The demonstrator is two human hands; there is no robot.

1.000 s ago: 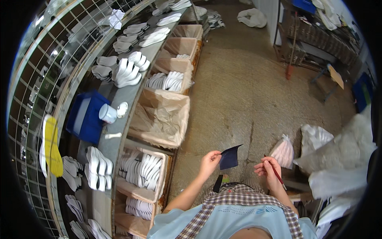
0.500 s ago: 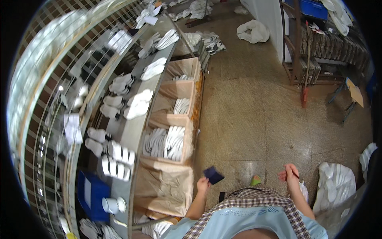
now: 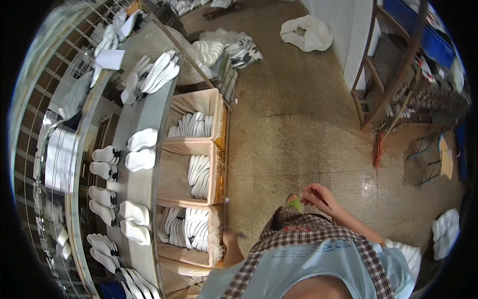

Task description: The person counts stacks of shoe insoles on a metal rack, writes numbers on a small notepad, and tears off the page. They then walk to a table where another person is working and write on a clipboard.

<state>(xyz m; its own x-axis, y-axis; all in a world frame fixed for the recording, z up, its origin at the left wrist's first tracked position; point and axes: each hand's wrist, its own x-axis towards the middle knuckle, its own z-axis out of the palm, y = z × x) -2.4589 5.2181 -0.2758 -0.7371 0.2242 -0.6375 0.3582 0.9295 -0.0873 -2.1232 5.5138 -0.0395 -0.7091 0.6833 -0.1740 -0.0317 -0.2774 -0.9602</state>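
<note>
The right hand (image 3: 314,194) was pinched around a thin red stick, raised at about one o'clock from the chest, while the left hand (image 3: 230,238), blurred, its grip unreadable, reached toward the nine-o'clock box of white insoles (image 3: 186,228).

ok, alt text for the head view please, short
Seen from above, a person in a checked shirt and pale blue apron holds a thin red stick in the right hand over a speckled floor; the left hand hangs blurred beside a row of cardboard boxes filled with white insoles. More insoles lie on a long grey bench at left.
</note>
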